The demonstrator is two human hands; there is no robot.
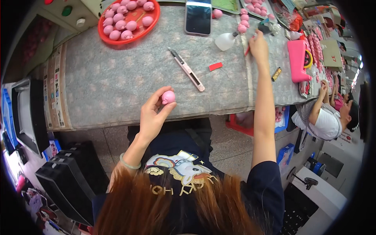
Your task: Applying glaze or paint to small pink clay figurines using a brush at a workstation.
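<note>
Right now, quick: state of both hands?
Left hand: holding a round pink figurine in a pinch.
Right hand: curled beside a thin red stick; grip cannot be told.

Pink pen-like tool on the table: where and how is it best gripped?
Probably pinch the pink tool across its mid-body, coming from above: it is long and slim, lies flat and slanted, and its narrow dark tip is at the far end.

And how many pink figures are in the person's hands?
1 visible: the pink figure in the left hand. The right hand shows none, but its palm is hidden.
</note>
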